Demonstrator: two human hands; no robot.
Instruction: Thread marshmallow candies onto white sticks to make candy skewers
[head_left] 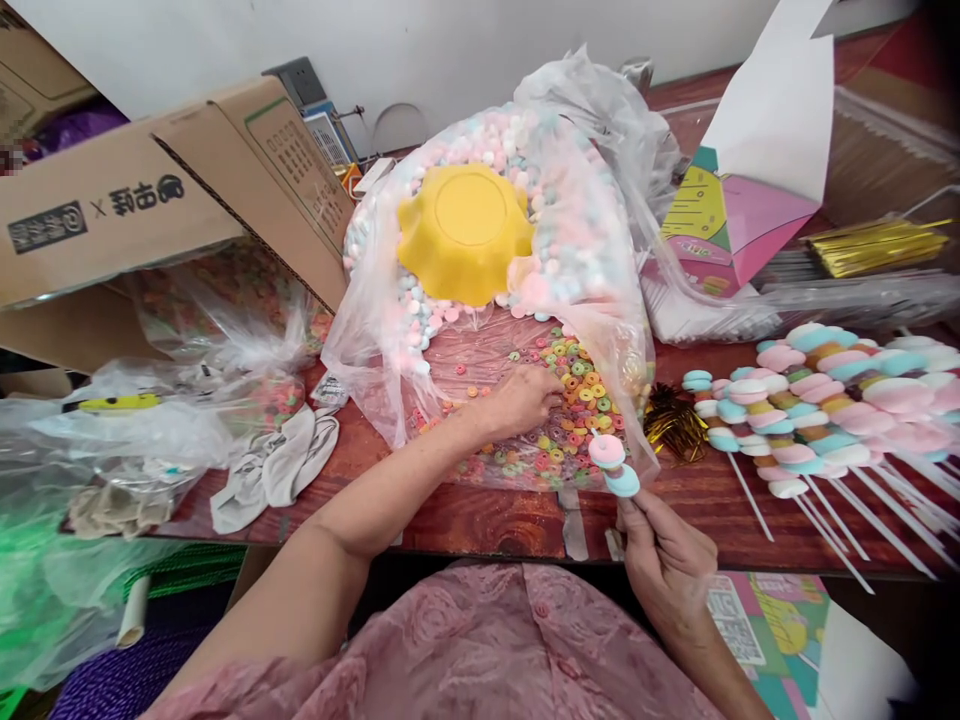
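Note:
My right hand (pixel 664 555) is closed around a thin white stick that carries a pink marshmallow (pixel 606 450) and a blue marshmallow (pixel 622 481), held just above the table's front edge. My left hand (pixel 523 398) reaches into a heap of coloured cereal rings (pixel 581 400) on clear plastic, fingers curled down among them; whether it holds a ring is hidden. Behind the rings lies a big clear bag of pink, blue and white marshmallows (pixel 555 230) with a yellow bowl (pixel 463 232) upside down on it.
Several finished candy skewers (pixel 825 400) lie at the right on the red-brown table (pixel 487 520). A gold tinsel bit (pixel 671 425), gold twist ties (pixel 874 245), a pink box (pixel 739 225), an open cardboard carton (pixel 150 190), plastic bags (pixel 112 430) and cloth gloves (pixel 277 465) surround the work area.

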